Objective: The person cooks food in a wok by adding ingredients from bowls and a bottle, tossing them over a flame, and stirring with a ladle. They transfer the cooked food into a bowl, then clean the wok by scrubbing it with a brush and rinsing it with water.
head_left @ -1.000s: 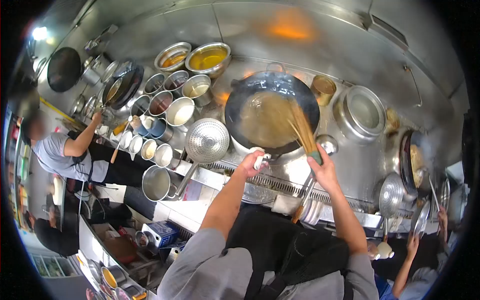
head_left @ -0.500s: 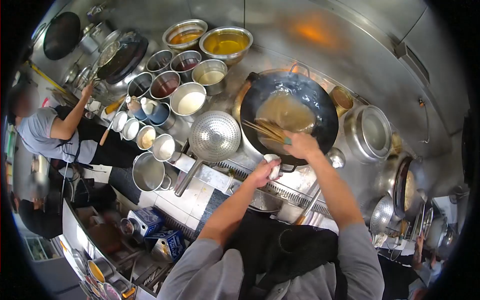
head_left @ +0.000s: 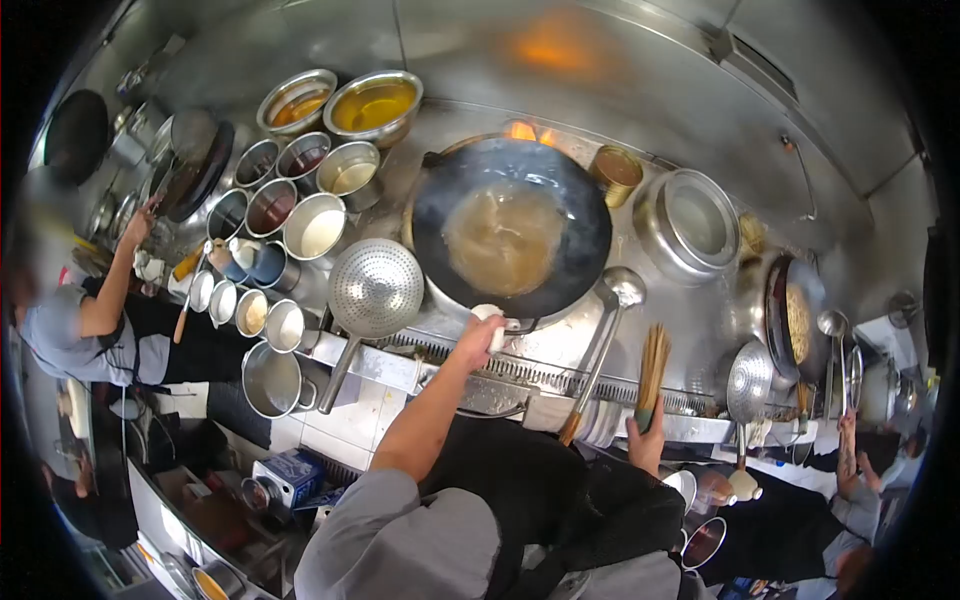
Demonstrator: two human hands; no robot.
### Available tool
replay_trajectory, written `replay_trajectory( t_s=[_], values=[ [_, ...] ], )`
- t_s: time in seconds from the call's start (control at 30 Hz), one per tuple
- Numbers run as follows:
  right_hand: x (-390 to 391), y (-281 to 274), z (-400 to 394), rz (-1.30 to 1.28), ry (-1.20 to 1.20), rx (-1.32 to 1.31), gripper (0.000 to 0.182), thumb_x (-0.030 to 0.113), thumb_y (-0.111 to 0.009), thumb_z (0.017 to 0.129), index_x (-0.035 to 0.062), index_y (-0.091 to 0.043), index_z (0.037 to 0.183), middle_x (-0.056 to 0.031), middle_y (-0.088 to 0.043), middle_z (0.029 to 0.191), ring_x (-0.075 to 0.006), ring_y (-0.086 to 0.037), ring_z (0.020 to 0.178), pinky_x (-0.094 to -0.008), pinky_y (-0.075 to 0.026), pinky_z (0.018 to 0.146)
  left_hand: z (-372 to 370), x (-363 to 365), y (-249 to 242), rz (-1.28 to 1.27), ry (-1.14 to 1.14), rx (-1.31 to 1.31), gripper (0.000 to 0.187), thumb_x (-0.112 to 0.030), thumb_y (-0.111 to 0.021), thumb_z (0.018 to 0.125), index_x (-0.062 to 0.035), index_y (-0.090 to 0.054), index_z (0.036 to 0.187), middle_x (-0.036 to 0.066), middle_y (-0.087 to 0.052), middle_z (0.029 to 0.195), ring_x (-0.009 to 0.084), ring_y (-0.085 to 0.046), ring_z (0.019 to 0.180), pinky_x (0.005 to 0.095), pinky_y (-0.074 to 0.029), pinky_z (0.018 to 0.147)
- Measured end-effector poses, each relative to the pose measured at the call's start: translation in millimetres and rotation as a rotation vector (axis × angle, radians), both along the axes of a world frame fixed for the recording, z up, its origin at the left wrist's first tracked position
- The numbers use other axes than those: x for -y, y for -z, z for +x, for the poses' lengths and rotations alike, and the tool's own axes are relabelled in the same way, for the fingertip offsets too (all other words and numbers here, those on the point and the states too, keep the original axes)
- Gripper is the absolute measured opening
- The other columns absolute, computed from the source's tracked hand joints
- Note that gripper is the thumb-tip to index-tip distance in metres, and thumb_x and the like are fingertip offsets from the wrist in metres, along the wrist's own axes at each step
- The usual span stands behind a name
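Note:
Steaming brown liquid (head_left: pixel 503 240) lies in a large black wok (head_left: pixel 590 235), with flames showing behind its far rim. My left hand (head_left: pixel 474 345) is closed around a folded white cloth (head_left: pixel 493 322) at the wok's near edge, by the loop handle. Upright in my right hand (head_left: pixel 646 448) is a bamboo wok brush (head_left: pixel 654 372), its bristles pointing away from me. That hand is over the front edge of the stove, right of the wok and apart from it. A ladle (head_left: pixel 624 287) leans between wok and brush.
On the left are a perforated strainer (head_left: pixel 376 288), several sauce pots (head_left: pixel 314 225) and two oil bowls (head_left: pixel 374 106). A lidded steel pot (head_left: pixel 688 222) and an open can (head_left: pixel 616 172) stand to the right. Co-workers (head_left: pixel 100 320) are at both sides.
My right hand has lifted the brush out of the wok and carried it right and toward me. The left hand stays at the wok's edge with the cloth. The view has shifted right.

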State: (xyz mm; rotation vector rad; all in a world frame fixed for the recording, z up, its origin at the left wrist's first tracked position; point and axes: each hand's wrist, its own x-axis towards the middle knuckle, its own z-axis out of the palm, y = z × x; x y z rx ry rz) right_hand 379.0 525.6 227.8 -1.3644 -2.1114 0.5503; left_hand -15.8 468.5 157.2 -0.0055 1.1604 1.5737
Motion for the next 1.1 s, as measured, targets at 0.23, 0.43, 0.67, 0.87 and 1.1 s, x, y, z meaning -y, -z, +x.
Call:
replay_trajectory(
  t_s=[0.23, 0.43, 0.67, 0.87, 1.1],
  values=[
    [3.3, 14.3, 44.8, -0.528, 0.229, -0.012, 0.088, 0.019, -0.073, 0.08, 0.0046, -0.027, 0.153, -0.0309, -0.067, 0.099, -0.0421, -0.068, 0.093, -0.0432, -0.052, 0.082, 15.9, 16.3, -15.6, -0.006, -0.095, -0.218, 0.022, -0.006, -0.064, 0.08, -0.0018, -0.056, 0.101, 0.007, -0.061, 0.085, 0.0179, -0.06, 0.066, 0.034, -0.051, 0.053],
    [-39.6, -48.5, -51.4, -0.545, -0.067, -0.209, 0.082, 0.022, -0.073, 0.086, 0.006, -0.028, 0.153, -0.0202, -0.068, 0.101, -0.026, -0.066, 0.086, -0.0384, -0.053, 0.074, 40.0, 24.1, -25.4, -0.037, -0.104, -0.523, 0.01, -0.002, -0.059, 0.082, -0.0037, -0.061, 0.092, 0.004, -0.063, 0.081, 0.0155, -0.059, 0.064, 0.033, -0.048, 0.056],
    [-87.0, -75.7, -200.5, -1.117, -0.347, -0.734, 0.082, 0.037, -0.077, 0.086, 0.0088, -0.032, 0.149, -0.0094, -0.061, 0.099, -0.0149, -0.058, 0.059, -0.0283, -0.046, 0.047, 67.2, 20.9, -40.7, -0.125, -0.097, -0.806, 0.021, -0.003, -0.059, 0.081, 0.0031, -0.06, 0.101, 0.008, -0.066, 0.092, 0.0163, -0.062, 0.08, 0.0329, -0.049, 0.071],
    [-107.3, -95.3, -229.0, -1.262, -0.34, -0.814, 0.071, 0.033, -0.074, 0.089, 0.0082, -0.037, 0.145, -0.009, -0.061, 0.084, -0.0169, -0.058, 0.057, -0.0276, -0.04, 0.042, 93.2, 21.0, -65.8, -0.219, -0.149, -1.149, 0.055, -0.009, -0.064, 0.08, 0.0092, -0.039, 0.126, 0.022, -0.062, 0.109, 0.0351, -0.061, 0.094, 0.0432, -0.046, 0.089],
    [-122.0, -119.6, -174.5, -1.356, -0.321, -1.0, 0.057, 0.028, -0.074, 0.089, 0.0121, -0.046, 0.137, -0.0095, -0.062, 0.082, -0.0169, -0.058, 0.053, -0.0264, -0.038, 0.039, 78.9, 23.3, -58.6, -0.176, -0.002, -1.583, 0.065, -0.013, -0.07, 0.078, 0.0103, -0.036, 0.127, 0.029, -0.057, 0.104, 0.0486, -0.058, 0.095, 0.0495, -0.047, 0.084]
  ],
)
